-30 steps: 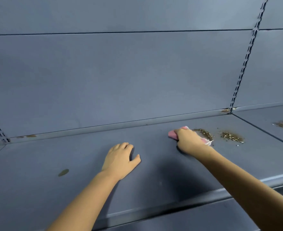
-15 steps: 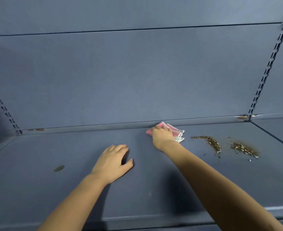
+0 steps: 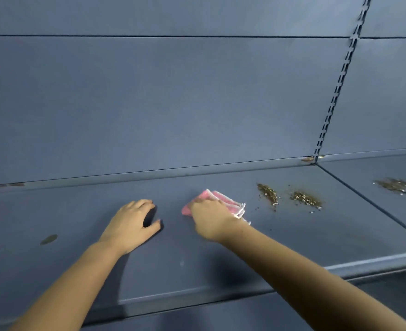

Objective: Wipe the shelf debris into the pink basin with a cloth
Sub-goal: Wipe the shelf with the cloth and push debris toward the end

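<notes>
My right hand presses a folded pink cloth flat on the blue-grey shelf, near its middle. Two small heaps of brown and pale debris lie to the right of the cloth, apart from it. My left hand rests palm down on the shelf to the left, fingers slightly spread, holding nothing. The pink basin is not in view.
A further patch of debris lies on the neighbouring shelf at the right. A dark oval spot marks the shelf at the left. Brown rust-like marks sit at the base of the slotted upright. The back panel rises behind.
My right hand slid the cloth left, away from the debris heaps, then drew it a little nearer to me. My left hand stayed flat on the shelf.
</notes>
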### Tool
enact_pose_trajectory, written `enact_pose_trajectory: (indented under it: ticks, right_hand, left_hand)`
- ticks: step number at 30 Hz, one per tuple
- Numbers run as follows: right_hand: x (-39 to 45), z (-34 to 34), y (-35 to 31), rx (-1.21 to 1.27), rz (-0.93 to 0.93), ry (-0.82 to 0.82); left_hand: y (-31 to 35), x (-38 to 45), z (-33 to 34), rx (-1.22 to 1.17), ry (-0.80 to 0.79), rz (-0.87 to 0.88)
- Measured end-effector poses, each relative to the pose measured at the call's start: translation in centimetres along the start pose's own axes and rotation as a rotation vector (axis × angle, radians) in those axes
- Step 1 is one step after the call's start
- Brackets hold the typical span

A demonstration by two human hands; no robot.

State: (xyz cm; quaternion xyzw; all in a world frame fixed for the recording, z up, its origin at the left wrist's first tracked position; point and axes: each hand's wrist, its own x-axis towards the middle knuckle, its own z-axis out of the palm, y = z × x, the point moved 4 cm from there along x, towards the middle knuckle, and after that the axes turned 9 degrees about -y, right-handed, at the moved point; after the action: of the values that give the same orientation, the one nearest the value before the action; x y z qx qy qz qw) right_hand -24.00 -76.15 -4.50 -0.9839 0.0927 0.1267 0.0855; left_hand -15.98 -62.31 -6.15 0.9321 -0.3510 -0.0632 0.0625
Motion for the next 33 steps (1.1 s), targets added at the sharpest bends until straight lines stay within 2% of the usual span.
enact_pose_trajectory:
  ticks: [3,8,11,14,15,21,24,29,33]
  right_hand:
    - [-0.1,1.4,1.3,-0.046,0.079,0.039]
    - [-1.5,0.6,8.9,0.063,0.278,0.131]
    - [-2.3,-0.8,10.4,0.201,0.358,0.052]
    - [-2.8,-1.9,10.6,0.300,0.436,0.068]
    - [-3.0,-2.1,10.2,0.341,0.421,0.112]
    - [-3.7,0.6,1.5,0.155,0.203,0.075]
    - [-3.7,2.3,-0.3,0.065,0.100,0.136]
    - [-3.2,1.5,5.4,0.153,0.294,0.218]
    - [-3.2,0.1,7.7,0.177,0.360,0.170]
  left_hand:
    - [-0.1,0.1,0.1,0.000,0.001,0.001]
    - [0.2,-0.1,0.2,-0.022,-0.015,0.014]
    - [0.1,-0.1,0.0,-0.024,-0.014,0.017]
    - [0.3,-0.4,-0.1,-0.024,-0.020,0.019]
    - [0.4,-0.6,-0.2,-0.023,-0.019,0.022]
    - [0.4,-0.7,-0.1,0.007,-0.019,0.039]
    - [0.3,-0.8,0.0,0.034,-0.038,0.039]
    - [0.1,-0.7,0.1,0.019,-0.033,0.035]
    - [-0.4,-1.2,-0.1,0.048,0.028,0.033]
